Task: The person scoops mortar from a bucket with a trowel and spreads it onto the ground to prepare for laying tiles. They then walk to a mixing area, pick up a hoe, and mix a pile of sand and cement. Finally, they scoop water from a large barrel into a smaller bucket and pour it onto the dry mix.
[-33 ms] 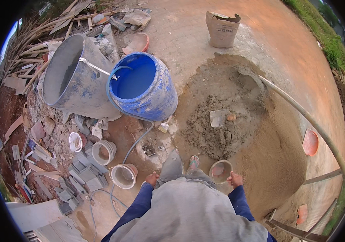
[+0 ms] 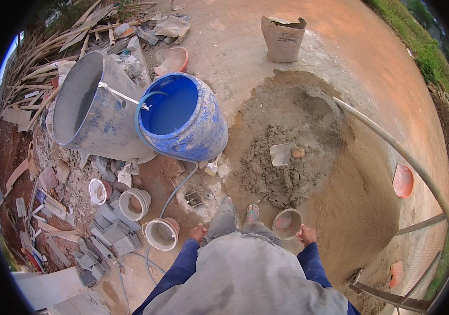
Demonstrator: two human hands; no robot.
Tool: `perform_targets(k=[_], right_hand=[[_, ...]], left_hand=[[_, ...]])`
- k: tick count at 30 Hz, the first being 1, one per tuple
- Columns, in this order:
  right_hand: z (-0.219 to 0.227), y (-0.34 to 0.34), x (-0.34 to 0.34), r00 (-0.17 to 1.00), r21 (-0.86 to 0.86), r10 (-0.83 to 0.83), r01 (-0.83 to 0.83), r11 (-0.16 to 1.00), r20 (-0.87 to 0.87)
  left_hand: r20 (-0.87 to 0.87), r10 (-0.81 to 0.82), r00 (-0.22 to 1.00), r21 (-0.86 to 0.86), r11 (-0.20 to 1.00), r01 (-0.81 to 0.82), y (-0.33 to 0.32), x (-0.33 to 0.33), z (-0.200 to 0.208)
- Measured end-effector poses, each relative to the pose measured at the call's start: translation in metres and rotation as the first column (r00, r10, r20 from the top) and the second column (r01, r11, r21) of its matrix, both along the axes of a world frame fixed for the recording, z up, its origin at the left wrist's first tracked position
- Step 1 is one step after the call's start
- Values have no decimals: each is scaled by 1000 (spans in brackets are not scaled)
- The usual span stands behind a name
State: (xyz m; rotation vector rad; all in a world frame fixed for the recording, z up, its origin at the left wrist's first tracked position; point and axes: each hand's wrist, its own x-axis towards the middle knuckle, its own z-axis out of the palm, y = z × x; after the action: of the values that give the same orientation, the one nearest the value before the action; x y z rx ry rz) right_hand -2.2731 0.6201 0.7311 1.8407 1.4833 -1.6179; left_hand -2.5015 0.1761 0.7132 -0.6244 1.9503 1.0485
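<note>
The left hand (image 2: pixel 198 233) is curled closed near a pale bucket (image 2: pixel 152 233); the right hand (image 2: pixel 306 234) is beside a grey bucket (image 2: pixel 278 221); its grip cannot be determined.

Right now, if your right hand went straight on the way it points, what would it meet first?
Probably the bucket by the sand, just ahead of the right hand in the picture, though depth is unclear.

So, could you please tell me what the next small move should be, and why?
Perhaps take a firm hold of the bucket with the right hand: the two meet in view, though I cannot tell whether they touch, and the bucket stands beside the grey mix, where a flat-bladed tool lies.
</note>
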Motion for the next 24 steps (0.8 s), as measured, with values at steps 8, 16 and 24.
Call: perform_targets(k=[8, 16, 24], right_hand=[[-19, -97, 10, 931, 36, -347, 353, 935, -108], [-17, -152, 8, 925, -4, -356, 358, 934, -132], [-6, -189, 54, 729, 29, -679, 683, 729, -90]], left_hand=[[-28, 98, 995, 200, 976, -91, -14, -134, -24], [214, -308, 927, 91, 951, 295, 38, -161, -26], [-71, -552, 831, 513, 695, 505, 309, -183, 107]])
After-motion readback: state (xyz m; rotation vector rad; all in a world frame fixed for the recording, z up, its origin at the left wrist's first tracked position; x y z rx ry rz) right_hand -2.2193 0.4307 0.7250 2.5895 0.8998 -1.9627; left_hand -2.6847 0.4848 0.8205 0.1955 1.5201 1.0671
